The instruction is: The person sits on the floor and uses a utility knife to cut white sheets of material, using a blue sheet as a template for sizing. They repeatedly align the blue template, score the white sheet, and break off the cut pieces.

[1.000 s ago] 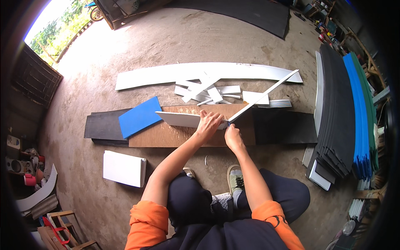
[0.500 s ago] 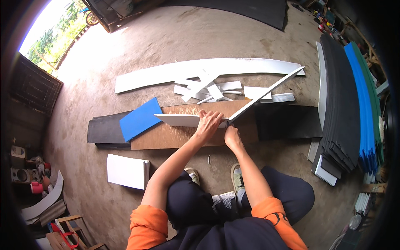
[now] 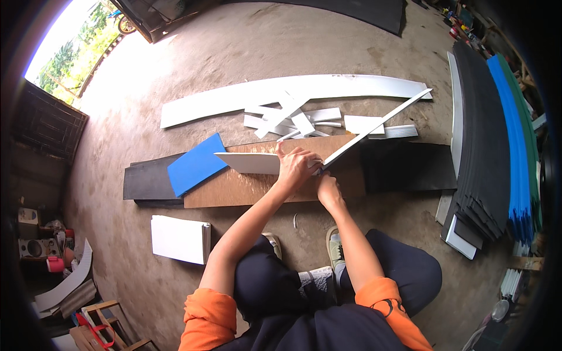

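I squat over a brown board (image 3: 246, 187) lying on the concrete floor. A white foam sheet (image 3: 249, 162) lies across the board. My left hand (image 3: 295, 167) presses down on the sheet's right end, thumb raised. My right hand (image 3: 328, 188) is closed in a fist just below and to the right of it, at the board's near edge; what it holds is hidden. A long thin white strip (image 3: 377, 128) runs from between my hands up and to the right, ending over the white offcuts.
A blue sheet (image 3: 196, 164) lies on a black sheet (image 3: 146, 181) left of the board. White offcuts (image 3: 298, 120) and a long white panel (image 3: 234, 96) lie beyond. A white block (image 3: 178, 238) sits lower left. Stacked black and blue sheets (image 3: 492, 146) stand at right.
The far end of the long white strip has swung slightly up and to the right. Both hands stay at the same spot on the sheet.
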A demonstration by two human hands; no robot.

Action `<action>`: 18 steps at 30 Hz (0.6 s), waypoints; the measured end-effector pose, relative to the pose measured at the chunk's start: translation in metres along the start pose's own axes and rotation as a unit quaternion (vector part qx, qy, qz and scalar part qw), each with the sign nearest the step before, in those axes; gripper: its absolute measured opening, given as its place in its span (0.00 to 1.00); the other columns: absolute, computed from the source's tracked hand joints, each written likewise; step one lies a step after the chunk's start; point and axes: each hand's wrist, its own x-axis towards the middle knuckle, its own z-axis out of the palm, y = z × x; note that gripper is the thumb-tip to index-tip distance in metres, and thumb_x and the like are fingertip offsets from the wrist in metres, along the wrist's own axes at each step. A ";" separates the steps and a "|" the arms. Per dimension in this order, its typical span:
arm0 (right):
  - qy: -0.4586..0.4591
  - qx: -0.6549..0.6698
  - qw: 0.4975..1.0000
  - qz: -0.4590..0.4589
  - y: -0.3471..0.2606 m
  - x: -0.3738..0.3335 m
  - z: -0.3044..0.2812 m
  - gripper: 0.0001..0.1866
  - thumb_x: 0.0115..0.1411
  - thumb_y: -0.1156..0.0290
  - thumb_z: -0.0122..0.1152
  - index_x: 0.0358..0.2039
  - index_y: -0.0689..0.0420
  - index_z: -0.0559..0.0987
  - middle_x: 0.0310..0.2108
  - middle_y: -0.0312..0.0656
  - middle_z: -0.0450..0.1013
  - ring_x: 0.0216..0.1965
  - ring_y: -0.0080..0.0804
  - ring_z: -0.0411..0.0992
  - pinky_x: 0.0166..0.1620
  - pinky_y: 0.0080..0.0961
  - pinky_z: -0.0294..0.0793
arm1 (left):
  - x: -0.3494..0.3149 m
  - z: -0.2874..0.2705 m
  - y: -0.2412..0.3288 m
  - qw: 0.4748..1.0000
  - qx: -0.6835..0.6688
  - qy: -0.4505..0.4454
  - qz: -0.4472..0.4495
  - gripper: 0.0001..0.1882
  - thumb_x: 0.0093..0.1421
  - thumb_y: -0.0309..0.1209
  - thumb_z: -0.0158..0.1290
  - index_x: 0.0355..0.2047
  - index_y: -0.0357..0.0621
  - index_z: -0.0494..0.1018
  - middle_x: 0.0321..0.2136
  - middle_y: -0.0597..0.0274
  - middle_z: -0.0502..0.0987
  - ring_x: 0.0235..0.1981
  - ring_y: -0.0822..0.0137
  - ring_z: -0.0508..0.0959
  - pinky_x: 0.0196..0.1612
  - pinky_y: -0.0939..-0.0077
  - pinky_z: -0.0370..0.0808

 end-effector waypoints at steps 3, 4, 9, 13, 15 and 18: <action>-0.029 -0.054 0.998 -0.022 -0.003 -0.010 -0.006 0.18 0.59 0.67 0.32 0.42 0.65 0.66 0.42 0.60 0.67 0.45 0.55 0.65 0.46 0.43 0.67 | 0.001 0.003 -0.005 0.999 -0.007 0.030 0.012 0.06 0.46 0.40 0.55 0.24 0.58 0.77 0.23 0.75 0.76 0.31 0.74 0.74 0.52 0.44 0.41; -0.025 -0.048 0.998 -0.035 0.000 -0.009 -0.001 0.18 0.60 0.66 0.33 0.41 0.65 0.66 0.40 0.62 0.67 0.45 0.56 0.65 0.46 0.44 0.67 | -0.001 0.003 -0.007 0.999 -0.007 0.032 0.015 0.05 0.46 0.40 0.55 0.23 0.58 0.77 0.23 0.75 0.76 0.31 0.74 0.74 0.52 0.44 0.41; -0.016 -0.071 0.995 -0.064 0.006 0.004 0.008 0.17 0.60 0.63 0.34 0.37 0.64 0.66 0.37 0.65 0.67 0.42 0.59 0.66 0.43 0.47 0.68 | 0.003 0.004 -0.008 1.000 -0.005 -0.001 0.009 0.04 0.46 0.39 0.55 0.25 0.61 0.77 0.24 0.76 0.77 0.32 0.75 0.74 0.53 0.48 0.42; 0.006 -0.076 0.993 -0.089 0.021 0.026 0.026 0.15 0.60 0.67 0.35 0.38 0.64 0.66 0.36 0.62 0.69 0.39 0.58 0.68 0.40 0.44 0.69 | 0.006 0.004 -0.009 1.000 -0.007 0.011 0.021 0.04 0.46 0.38 0.55 0.24 0.61 0.77 0.24 0.77 0.77 0.31 0.75 0.73 0.53 0.48 0.42; -0.001 -0.116 0.987 -0.111 0.022 0.033 0.030 0.14 0.59 0.70 0.35 0.39 0.64 0.67 0.37 0.60 0.69 0.39 0.54 0.69 0.40 0.41 0.70 | 0.005 0.005 -0.011 1.000 -0.005 0.014 0.021 0.04 0.46 0.38 0.56 0.24 0.60 0.77 0.24 0.77 0.76 0.31 0.76 0.73 0.53 0.49 0.43; 0.054 -0.073 0.975 -0.202 0.050 0.042 0.049 0.15 0.60 0.70 0.33 0.39 0.65 0.66 0.37 0.60 0.69 0.38 0.55 0.69 0.40 0.41 0.69 | 0.007 0.005 -0.008 0.999 -0.021 0.007 0.026 0.04 0.45 0.39 0.57 0.23 0.60 0.77 0.23 0.77 0.76 0.31 0.76 0.73 0.53 0.49 0.44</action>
